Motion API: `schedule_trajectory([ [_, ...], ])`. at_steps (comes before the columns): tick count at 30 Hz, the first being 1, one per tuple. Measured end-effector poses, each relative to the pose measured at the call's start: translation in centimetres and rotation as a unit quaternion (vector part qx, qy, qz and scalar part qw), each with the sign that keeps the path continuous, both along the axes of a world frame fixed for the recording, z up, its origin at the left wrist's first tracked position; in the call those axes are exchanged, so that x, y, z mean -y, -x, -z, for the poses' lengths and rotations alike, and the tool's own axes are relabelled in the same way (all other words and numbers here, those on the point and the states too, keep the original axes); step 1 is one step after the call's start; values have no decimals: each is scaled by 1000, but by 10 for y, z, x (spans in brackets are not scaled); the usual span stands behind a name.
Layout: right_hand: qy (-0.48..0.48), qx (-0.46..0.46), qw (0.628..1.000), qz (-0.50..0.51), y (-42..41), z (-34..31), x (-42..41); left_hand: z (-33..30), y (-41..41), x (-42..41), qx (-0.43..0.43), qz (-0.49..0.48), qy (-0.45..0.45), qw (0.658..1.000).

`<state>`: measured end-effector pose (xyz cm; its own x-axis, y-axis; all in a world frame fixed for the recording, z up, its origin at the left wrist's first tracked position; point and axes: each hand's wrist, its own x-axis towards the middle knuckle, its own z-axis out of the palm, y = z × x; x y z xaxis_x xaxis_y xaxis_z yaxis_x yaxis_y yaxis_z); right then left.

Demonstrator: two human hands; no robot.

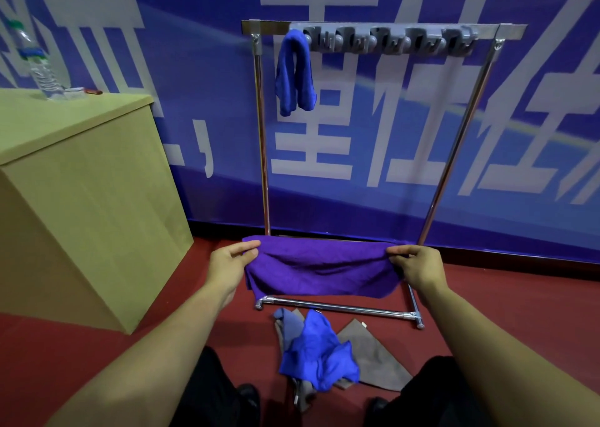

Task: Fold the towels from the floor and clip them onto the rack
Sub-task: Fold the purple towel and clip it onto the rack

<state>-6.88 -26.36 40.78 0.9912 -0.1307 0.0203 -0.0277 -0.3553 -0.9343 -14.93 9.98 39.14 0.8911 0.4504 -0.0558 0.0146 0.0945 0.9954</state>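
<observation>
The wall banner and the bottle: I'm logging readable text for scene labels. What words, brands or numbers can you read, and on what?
Blue wall banner: large white Chinese characters, cropped by the frame and partly hidden by the rack; one whole character reads "望", followed to its left by a comma mark.
Water bottle on the cabinet: its blue label is too blurred to read.
Towels and rack clips: no text visible.

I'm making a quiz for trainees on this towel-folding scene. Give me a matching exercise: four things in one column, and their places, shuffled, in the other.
Things:
1. purple towel
2. blue towel
3. pile of towels
4. water bottle

Places:
A. on the wooden cabinet
B. on the red floor
C. stretched between the left hand and right hand
D. hanging from the rack

Pairs: 1-C, 2-D, 3-B, 4-A
</observation>
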Motion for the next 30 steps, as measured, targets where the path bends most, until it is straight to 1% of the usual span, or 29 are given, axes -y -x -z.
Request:
schedule_trajectory([
  [3,40,-16,999,2,-1,3,3,2,2,-3,-19,6,-29,999],
  [7,22,-9,1000,-17,2,4,4,6,3,-5,-45,52,10,998],
  [10,17,21,999,-32,4,2,2,3,2,-2,-43,42,6,998],
  [17,31,46,996,-71,11,-10,-4,0,3,4,-50,12,-45,998],
  [19,28,42,996,-78,13,-13,-5,1,4,4,-54,12,-42,998],
  [21,8,26,996,-81,14,-14,-5,1,5,3,-68,14,-9,998],
  [26,-79,-60,991,-92,16,-13,-5,-3,6,6,-89,23,132,987],
  [30,-120,-85,982,-118,21,-15,-8,-7,7,11,-101,45,202,973],
])
